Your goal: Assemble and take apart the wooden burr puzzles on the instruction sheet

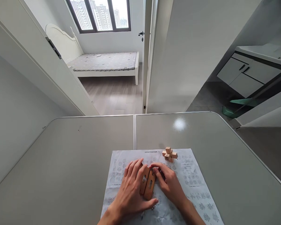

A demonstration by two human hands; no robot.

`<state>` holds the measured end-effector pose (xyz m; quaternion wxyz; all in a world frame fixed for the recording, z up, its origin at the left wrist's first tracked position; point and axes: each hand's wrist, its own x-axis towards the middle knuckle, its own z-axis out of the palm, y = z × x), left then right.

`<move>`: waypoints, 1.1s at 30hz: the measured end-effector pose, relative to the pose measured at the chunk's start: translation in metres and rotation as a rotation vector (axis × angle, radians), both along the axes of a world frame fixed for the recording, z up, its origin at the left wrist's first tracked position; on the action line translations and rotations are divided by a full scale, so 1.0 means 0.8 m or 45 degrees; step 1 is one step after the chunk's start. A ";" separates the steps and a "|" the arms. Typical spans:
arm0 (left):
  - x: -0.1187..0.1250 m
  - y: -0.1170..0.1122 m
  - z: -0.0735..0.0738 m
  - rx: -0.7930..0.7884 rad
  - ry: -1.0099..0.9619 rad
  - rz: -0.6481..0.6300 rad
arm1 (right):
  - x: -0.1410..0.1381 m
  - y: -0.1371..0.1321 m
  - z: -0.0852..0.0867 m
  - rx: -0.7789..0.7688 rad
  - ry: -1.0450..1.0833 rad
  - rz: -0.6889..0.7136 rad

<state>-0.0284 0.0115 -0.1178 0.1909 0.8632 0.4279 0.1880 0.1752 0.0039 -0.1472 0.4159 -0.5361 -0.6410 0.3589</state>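
Note:
My left hand [130, 190] and my right hand [169, 182] meet over a printed instruction sheet [194, 181] near the table's front edge. Between them stand a few notched wooden puzzle bars [148, 185], held side by side. The left fingers curl over the bars from the left and the thumb lies under them. From the right, my fingertips pinch the bars' upper ends. A small assembled wooden cross puzzle [170, 154] rests on the sheet's far edge, apart from both hands.
The grey folding table [72, 156] has a centre seam [134, 131] and rounded far corners. Beyond it an open doorway shows a bedroom with a bed [105, 62]. A cabinet [248, 75] stands at the right.

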 end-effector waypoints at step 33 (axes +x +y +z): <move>-0.090 0.050 -0.018 0.166 0.072 0.205 | 0.011 0.025 -0.017 0.097 -0.075 -0.057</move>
